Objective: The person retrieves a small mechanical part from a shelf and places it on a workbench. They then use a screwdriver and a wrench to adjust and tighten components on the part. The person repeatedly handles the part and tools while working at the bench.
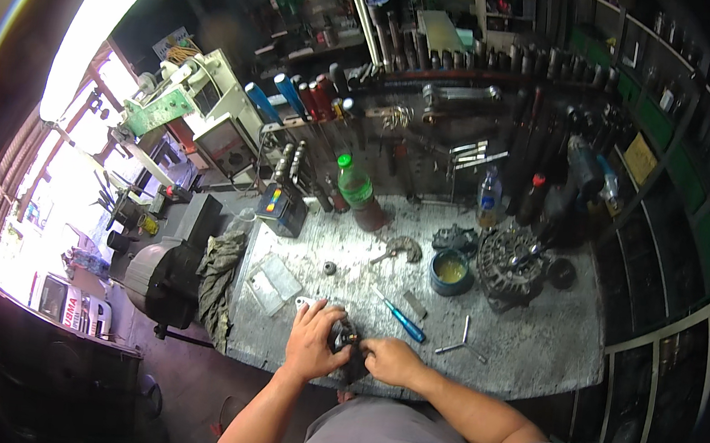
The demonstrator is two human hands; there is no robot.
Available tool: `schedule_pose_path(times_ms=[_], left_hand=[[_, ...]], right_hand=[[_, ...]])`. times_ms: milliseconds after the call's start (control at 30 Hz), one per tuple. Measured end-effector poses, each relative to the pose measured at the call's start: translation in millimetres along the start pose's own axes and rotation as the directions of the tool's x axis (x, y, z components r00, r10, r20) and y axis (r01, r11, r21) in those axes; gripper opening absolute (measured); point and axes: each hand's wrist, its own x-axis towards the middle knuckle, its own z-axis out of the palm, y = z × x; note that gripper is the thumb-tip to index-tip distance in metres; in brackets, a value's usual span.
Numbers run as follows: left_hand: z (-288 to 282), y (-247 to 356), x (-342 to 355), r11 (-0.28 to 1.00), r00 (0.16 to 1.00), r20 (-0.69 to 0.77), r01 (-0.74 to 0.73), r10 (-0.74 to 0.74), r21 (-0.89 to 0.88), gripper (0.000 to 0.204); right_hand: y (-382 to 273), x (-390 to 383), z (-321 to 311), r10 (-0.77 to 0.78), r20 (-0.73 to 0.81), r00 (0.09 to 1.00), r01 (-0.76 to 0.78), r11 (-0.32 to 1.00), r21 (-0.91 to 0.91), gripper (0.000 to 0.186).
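Observation:
My left hand [314, 343] curls around a dark, roundish metal part [350, 359] near the front edge of the workbench [529, 366]. From the right, my right hand [393, 362] presses its bent fingers together against the same part. Whether those fingertips pinch something small cannot be made out. Just beyond my right hand lies a blue-handled screwdriver [405, 322], with a small grey block [415, 304] beside it. A three-armed wrench [464, 346] rests farther right. A light metal piece [304, 302] shows partly behind my left fingers.
A disassembled alternator [506, 266] and a blue tub [446, 288] of yellowish grease stand at the back right. Bottles, including a green-capped one [356, 189], line the back. A clear plastic tray [274, 285] lies left, near a rag [218, 281] and a bench vise [165, 280].

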Motion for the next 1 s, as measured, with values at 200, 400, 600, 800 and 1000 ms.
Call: schedule_pose_path(times_ms=[200, 400, 600, 800, 1000], left_hand=[[-2.5, 2.0, -0.6, 1.0, 1.0, -0.007, 0.007, -0.007, 0.0, 0.068], [-1.1, 2.7, -2.1, 0.999, 1.0, -0.02, 0.022, -0.021, 0.025, 0.069], [0.4, 0.7, -2.2, 1.0, 0.999, -0.034, 0.018, -0.018, -0.002, 0.068], [1.8, -2.1, -2.9, 1.0, 0.997, -0.067, -0.024, 0.024, 0.002, 0.064], [1.1, -1.7, -3.9, 0.999, 0.997, -0.055, -0.045, 0.046, 0.01, 0.059]], right_hand=[[-5.5, 1.8, -0.9, -0.062, -0.054, 0.997, 0.065, 0.997, 0.044, 0.045], [-9.3, 2.4, -1.9, -0.054, -0.144, 0.988, 0.072, 0.99, 0.124, 0.043], [-9.1, 4.3, 0.1, 0.002, -0.12, 0.993, 0.017, 0.987, 0.161, 0.04], [7.7, 20.2, -17.6, -0.002, -0.128, 0.992, 0.018, 0.992, 0.125, 0.033], [68.2, 110.9, -112.5, 0.341, -0.652, 0.677, 0.022, 0.877, 0.48, 0.029]])
